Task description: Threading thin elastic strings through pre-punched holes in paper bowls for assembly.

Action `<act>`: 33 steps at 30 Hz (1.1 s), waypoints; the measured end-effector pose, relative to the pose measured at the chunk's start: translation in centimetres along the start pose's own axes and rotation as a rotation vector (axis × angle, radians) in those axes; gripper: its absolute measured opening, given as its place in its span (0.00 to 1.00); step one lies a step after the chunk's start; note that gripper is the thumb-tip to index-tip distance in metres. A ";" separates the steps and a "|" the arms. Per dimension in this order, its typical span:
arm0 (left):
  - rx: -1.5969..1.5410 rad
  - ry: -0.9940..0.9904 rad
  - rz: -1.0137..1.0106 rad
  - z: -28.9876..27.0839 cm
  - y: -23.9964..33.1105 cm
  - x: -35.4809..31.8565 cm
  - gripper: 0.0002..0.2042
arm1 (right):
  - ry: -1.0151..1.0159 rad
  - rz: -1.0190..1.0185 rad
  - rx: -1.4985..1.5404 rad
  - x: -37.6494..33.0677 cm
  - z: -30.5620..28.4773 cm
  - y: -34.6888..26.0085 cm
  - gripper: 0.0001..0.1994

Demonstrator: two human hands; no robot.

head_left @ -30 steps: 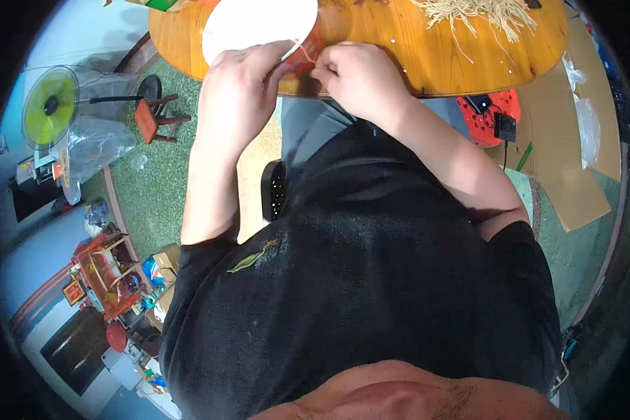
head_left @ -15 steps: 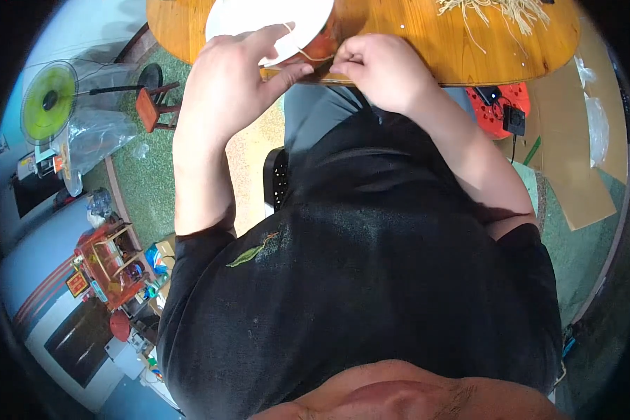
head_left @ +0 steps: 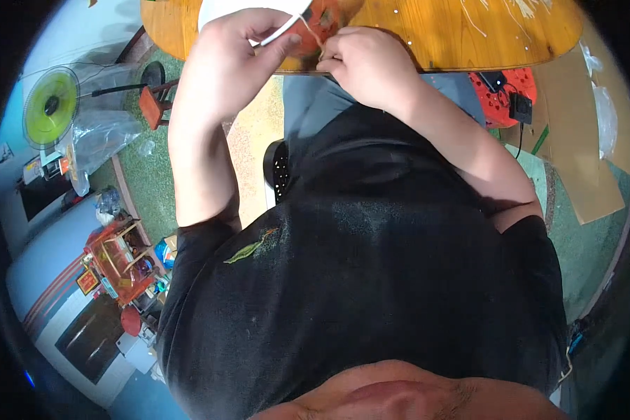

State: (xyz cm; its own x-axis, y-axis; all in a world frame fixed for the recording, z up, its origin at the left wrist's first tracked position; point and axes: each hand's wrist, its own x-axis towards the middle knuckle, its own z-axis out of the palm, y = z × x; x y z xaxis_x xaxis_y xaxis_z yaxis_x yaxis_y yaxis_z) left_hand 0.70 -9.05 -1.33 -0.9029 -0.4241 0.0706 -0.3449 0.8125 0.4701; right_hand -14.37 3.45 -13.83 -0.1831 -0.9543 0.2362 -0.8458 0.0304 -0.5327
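Spanning twelve o'clock, one smooth, wood-grained table (head_left: 441, 35) runs out of view above. Between eleven and twelve, one round object (head_left: 322, 24), white-faced, red-sided, likewise cropped, sits in the left hand's (head_left: 227, 59) grip. The right hand (head_left: 367, 64) pinches one thin, pale cord (head_left: 313, 32), its end hidden.
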 end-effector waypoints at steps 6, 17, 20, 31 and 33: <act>-0.057 -0.065 -0.195 -1.4 1.4 0.9 0.09 | -0.096 0.259 1.443 -0.6 -1.7 0.7 0.08; -0.248 -0.009 -0.158 -1.4 3.0 0.9 0.09 | 0.408 -0.085 0.812 -1.3 -4.2 -2.1 0.04; -0.313 -0.049 -0.208 -1.1 3.1 1.0 0.08 | 0.402 -0.036 1.007 -1.2 -2.6 -1.5 0.04; 0.048 0.121 -0.121 1.9 5.1 1.8 0.12 | 0.210 0.151 1.187 -1.9 -3.6 -1.0 0.07; 0.091 0.159 -0.086 2.1 4.6 1.7 0.11 | 0.189 0.186 1.155 -1.8 -4.4 -1.4 0.07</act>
State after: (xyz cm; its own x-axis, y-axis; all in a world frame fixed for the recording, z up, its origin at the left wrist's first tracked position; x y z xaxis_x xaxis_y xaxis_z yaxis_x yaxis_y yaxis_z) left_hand -2.95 -5.17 -0.92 -0.8198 -0.5453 0.1748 -0.4473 0.8005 0.3990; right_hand -15.08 6.42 -9.93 -0.4083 -0.9017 0.1426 0.1375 -0.2151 -0.9669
